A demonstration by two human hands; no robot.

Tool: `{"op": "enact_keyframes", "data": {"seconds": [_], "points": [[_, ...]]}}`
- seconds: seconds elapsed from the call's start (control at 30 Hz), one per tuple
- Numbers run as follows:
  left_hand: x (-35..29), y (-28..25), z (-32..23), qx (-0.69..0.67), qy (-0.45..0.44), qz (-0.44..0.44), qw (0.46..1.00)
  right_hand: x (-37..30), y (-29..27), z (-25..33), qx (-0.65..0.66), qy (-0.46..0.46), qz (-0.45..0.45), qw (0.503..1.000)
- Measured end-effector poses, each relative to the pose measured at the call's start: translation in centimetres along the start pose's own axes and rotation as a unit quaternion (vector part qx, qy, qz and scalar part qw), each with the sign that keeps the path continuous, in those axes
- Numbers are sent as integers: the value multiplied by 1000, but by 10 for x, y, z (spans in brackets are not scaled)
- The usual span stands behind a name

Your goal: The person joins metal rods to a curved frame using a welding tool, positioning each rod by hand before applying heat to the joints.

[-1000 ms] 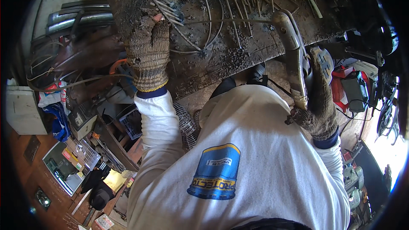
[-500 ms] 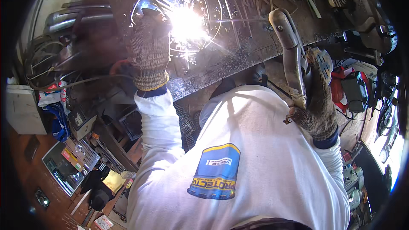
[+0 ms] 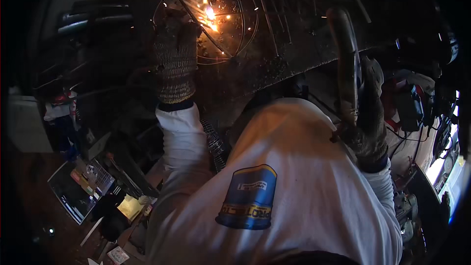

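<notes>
Brown-knit-gloved right hand gripping long metal electrode holder, brown-knit-gloved left hand, hold too dark to tell, beside round thin-rod metal frame on dark worktable, orange sparks among rods.

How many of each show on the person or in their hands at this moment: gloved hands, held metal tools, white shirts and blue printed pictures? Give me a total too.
Gloved hands, left hand and right hand: 2
Held metal tool, in the right hand: 1
White shirt: 1
Blue printed picture, on the shirt: 1
Total: 5
</notes>
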State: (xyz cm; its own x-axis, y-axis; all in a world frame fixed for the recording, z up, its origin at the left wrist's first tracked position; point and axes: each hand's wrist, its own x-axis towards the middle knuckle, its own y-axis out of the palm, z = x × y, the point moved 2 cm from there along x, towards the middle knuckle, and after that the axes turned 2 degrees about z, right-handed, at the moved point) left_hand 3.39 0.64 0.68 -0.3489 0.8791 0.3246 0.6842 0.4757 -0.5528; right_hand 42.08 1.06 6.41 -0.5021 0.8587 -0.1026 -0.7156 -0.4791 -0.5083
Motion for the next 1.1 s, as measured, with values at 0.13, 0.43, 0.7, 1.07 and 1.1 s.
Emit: {"op": "enact_keyframes", "data": {"seconds": [0.13, 0.43, 0.7, 1.07, 1.1], "points": [[-1, 2, -3, 23, 17, -7, 1000, 0, 0, 1, 47, 32, -6, 998], [-2, -4, 20, 113, 88, 1, 990, -9, 1, -8, 169, 71, -5, 983], [-2, -4, 42, -5, 59, 39, 997, -3, 1, 2, 136, 85, 11, 987], [-2, -5, 33, 11, 58, 38, 998, -3, 5, 4, 228, 119, -1, 966], [-2, -5, 32, 36, 63, 40, 997, -3, 4, 5, 228, 119, -1, 966]]}}
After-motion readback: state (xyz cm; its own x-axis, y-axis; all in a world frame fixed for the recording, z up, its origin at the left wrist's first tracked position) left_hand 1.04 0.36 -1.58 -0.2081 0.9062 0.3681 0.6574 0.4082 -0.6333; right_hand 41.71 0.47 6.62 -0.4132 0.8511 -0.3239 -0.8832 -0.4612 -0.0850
